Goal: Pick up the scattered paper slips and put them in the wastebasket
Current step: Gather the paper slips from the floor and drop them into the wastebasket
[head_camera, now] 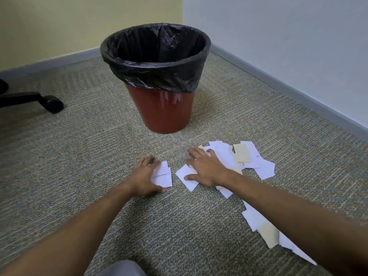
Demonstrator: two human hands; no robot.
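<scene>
A red wastebasket point(165, 110) lined with a black bag point(159, 48) stands on the carpet ahead of me. White and cream paper slips point(245, 156) lie scattered to its front right, with more slips point(266, 230) trailing under my right forearm. My left hand point(144, 176) curls around a small stack of white slips point(162, 175) on the floor. My right hand point(205, 168) lies flat, fingers spread, pressing on slips at the left end of the pile.
A black chair leg with a caster point(50, 103) sits at the far left. Walls with grey baseboard point(298, 90) meet in a corner behind the basket. Grey-green carpet point(79, 156) covers the floor.
</scene>
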